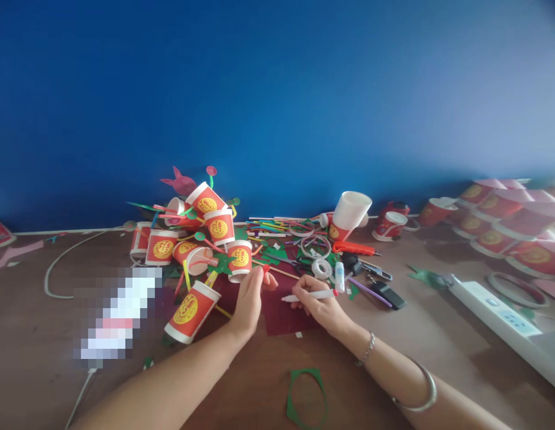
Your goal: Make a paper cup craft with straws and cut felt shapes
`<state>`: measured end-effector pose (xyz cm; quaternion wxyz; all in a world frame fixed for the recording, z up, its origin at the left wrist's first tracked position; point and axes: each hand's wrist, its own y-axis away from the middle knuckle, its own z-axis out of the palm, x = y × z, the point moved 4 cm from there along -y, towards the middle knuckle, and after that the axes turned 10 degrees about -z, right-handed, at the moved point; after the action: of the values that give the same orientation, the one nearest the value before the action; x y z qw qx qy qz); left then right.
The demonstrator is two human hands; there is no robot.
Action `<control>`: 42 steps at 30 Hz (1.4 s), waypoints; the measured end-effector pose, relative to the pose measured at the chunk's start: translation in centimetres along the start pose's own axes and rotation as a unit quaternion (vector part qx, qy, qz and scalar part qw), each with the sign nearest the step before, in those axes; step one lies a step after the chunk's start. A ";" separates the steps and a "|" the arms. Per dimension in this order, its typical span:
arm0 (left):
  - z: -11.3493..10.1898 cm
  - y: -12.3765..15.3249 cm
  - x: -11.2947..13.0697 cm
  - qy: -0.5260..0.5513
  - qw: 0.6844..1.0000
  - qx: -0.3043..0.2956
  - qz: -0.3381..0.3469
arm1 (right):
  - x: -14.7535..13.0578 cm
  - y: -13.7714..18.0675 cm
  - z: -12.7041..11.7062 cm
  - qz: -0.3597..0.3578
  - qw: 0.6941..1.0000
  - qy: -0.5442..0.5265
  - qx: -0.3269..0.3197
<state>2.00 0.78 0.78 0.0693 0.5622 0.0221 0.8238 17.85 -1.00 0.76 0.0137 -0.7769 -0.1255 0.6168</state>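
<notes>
My left hand (251, 297) rests on a dark red paper sheet (284, 315) with its fingers closed on a small red pen cap (266, 269). To its right, my right hand (321, 304) grips a white pen (309, 295) that lies across its fingers, tip pointing left over the sheet. A red paper cup (192, 311) lies tilted beside my left wrist. A small white glue bottle (339, 277) stands just beyond my right hand.
A heap of red cups on coloured straws (205, 230) stands behind my left hand. Tape rolls (322, 268), scissors, an orange cutter (353, 248) and a white cup stack (349, 212) lie further back. More red cups (505, 224) and a power strip (501, 310) fill the right; a green paper ring (306, 397) lies near me.
</notes>
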 end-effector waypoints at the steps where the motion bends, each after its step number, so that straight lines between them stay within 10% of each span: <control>1: 0.2 0.2 0.0 -0.020 1.000 -0.013 0.006 | -0.2 0.0 0.0 0.000 1.000 0.002 -0.005; 42: -0.1 -0.7 -0.3 0.078 0.996 0.012 -0.049 | 0.2 0.6 0.2 0.004 0.996 0.088 0.012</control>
<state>2.12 1.47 0.36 0.1007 0.4949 0.0646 0.8607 17.77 -1.54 0.44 0.0319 -0.8282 -0.1135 0.5480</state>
